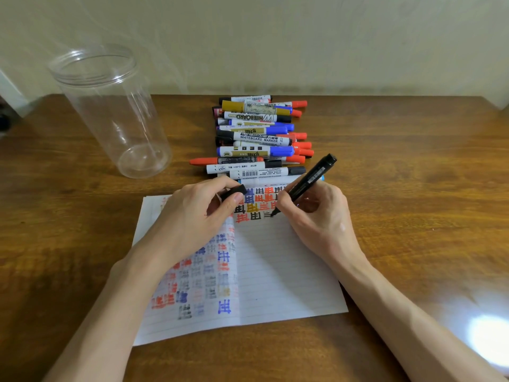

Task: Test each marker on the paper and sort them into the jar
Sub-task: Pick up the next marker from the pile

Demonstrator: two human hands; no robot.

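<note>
Lined paper (275, 271) lies near the desk (413, 202) edge; right hand (316, 216) clasps a black marker (308, 183), tip on paper; left hand (192, 216) pinches its cap (234, 192). Bare desk flanks the empty jar (110, 111) and marker pile (259, 136).

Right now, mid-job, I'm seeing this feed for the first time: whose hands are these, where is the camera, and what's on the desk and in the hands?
There is no machine here. One camera sits on a person's head, looking forward and down, so the two bare arms reaching in from the bottom are that person's own. The right hand holds an uncapped black marker, tip pressed on the lined paper, writing a test mark among earlier coloured ones. The left hand pinches the black cap. Behind the paper lies a pile of markers, red, blue, black and gold. A clear plastic jar stands upright at far left on the wooden desk, empty so far.
</note>
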